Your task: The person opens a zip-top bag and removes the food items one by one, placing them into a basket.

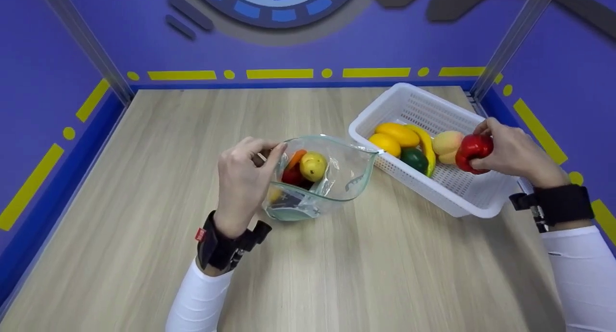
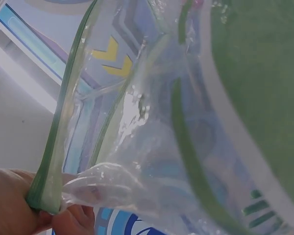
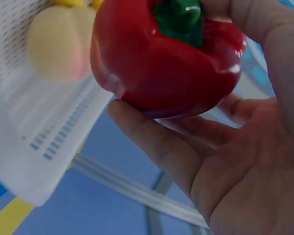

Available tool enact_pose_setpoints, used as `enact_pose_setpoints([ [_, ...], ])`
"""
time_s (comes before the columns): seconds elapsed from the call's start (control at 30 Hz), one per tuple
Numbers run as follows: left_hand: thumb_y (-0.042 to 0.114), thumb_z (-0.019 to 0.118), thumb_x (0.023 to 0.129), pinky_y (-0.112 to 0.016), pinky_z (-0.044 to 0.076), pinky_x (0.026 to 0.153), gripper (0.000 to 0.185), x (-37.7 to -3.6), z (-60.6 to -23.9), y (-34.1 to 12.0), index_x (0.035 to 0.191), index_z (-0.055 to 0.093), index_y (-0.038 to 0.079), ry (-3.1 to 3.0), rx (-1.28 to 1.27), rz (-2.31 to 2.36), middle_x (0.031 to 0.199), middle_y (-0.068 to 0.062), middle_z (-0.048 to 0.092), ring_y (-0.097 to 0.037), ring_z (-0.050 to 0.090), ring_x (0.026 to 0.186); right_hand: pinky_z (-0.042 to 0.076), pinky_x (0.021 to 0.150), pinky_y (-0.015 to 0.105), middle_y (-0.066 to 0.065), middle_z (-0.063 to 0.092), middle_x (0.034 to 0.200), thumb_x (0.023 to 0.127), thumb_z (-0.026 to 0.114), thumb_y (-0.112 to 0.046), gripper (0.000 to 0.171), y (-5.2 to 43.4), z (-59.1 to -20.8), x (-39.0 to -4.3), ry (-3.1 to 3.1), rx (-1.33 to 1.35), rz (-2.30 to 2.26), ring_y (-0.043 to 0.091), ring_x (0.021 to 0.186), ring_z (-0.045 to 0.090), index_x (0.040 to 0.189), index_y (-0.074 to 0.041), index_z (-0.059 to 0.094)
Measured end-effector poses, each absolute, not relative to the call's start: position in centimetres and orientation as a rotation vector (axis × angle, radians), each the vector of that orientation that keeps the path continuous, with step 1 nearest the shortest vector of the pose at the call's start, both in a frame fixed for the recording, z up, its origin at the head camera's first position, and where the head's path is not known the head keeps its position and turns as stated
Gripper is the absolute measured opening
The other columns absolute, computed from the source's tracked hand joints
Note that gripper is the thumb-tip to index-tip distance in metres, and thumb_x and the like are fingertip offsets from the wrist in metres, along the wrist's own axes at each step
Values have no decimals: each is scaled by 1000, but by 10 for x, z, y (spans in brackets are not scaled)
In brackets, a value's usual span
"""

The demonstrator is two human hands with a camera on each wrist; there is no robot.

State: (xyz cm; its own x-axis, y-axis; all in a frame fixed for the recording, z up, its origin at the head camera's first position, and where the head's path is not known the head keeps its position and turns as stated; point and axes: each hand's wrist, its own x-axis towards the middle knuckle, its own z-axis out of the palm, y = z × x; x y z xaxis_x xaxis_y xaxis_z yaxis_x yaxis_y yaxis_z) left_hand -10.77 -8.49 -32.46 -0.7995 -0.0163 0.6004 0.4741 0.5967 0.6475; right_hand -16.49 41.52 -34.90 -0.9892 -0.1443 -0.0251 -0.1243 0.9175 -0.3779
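The red bell pepper (image 1: 474,152) is gripped by the curled fingers (image 3: 154,139) of the right hand (image 1: 517,151), over the right side of the white basket (image 1: 435,196), towards the right edge of the bench (image 1: 365,274). In the basket lie a peach (image 1: 445,143), a banana (image 1: 428,146) and a dark green item (image 1: 414,159). Mid-bench, the left hand (image 1: 243,178) pinches the rim of an open clear bag (image 1: 353,180) with a yellow fruit (image 1: 313,166) inside

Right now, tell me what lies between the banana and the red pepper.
In the head view, a peach-coloured fruit lies between the banana and the red pepper, which the right hand holds over the white basket.
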Motion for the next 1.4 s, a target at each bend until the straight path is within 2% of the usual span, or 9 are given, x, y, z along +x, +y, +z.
enact_pose_setpoints([
  [0.23,14,80,94,-18,51,60,13,-109,-325,-85,90,82,3,-2251,-395,-1141,78,-10,75,-16,65,62,60,84,66,39,57,124,82,85,-11,70,441,-370,-176,2971,-177,-521,52,101,62,134,12,44],
  [0.5,14,80,94,-19,51,60,12,-107,-325,-84,91,82,3,-2256,-389,-1143,80,-10,75,-16,65,63,61,81,60,39,60,118,79,84,-5,65,451,-391,-188,2927,-212,-468,46,96,63,129,13,47],
  [0.8,15,80,94,-18,50,60,12,-107,-324,-85,90,82,4,-2262,-384,-1140,79,-9,75,-15,64,63,58,83,53,33,64,116,86,80,-5,53,449,-404,-190,2887,-244,-434,41,95,63,128,12,52],
  [1.0,14,80,94,-17,50,61,12,-107,-324,-85,91,82,3,-2264,-373,-1146,80,-9,76,-15,64,63,59,78,48,30,67,112,89,82,-12,48,442,-392,-185,2904,-280,-384,36,89,64,125,10,57],
  [1.1,15,80,94,-17,50,61,12,-107,-324,-84,90,83,3,-2262,-369,-1144,80,-9,76,-15,64,63,58,77,49,32,68,114,90,81,-13,47,430,-383,-181,2956,-338,-326,36,89,63,125,10,60],
  [1.23,16,81,94,-18,50,60,13,-107,-323,-83,89,83,3,-2259,-373,-1145,79,-9,75,-15,64,62,60,85,58,33,68,122,93,80,-15,46,402,-365,-170,3046,-436,-299,38,92,64,128,8,62],
  [1.33,15,81,94,-18,50,60,13,-106,-323,-81,90,83,3,-2256,-378,-1154,79,-9,75,-15,64,62,61,88,59,30,69,123,95,79,-18,43,372,-348,-158,3117,-500,-342,37,93,66,129,4,64],
  [1.4,15,81,94,-18,50,60,12,-106,-323,-81,90,83,3,-2254,-378,-1159,79,-9,75,-15,63,62,62,83,55,27,71,119,95,79,-19,40,351,-338,-149,3186,-563,-368,33,85,65,127,1,65],
])
